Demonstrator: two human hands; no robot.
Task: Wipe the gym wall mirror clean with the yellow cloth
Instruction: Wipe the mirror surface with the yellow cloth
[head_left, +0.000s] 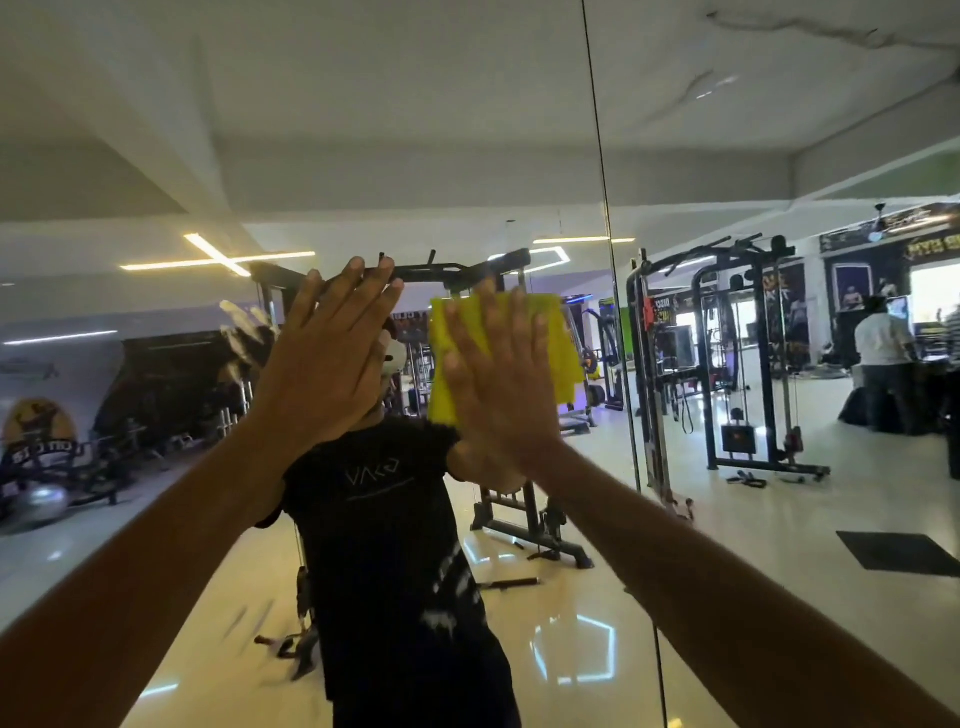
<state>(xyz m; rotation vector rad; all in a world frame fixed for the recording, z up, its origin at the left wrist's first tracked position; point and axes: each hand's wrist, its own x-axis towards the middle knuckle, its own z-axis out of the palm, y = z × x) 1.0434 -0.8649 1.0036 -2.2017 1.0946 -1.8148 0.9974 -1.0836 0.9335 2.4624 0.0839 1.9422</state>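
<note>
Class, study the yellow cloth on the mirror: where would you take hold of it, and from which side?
Pinch the yellow cloth at its free right edge, approaching from the right. The right hand lies flat over its left part against the mirror; the right part is uncovered.

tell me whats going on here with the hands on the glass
A person is cleaning a gym wall mirror. The right hand presses a yellow cloth flat against the glass with straight fingers. The left hand is raised beside it, fingers straight, holding nothing. Whitish smudges show on the glass just left of the left hand, so that patch looks not yet wiped.
</note>
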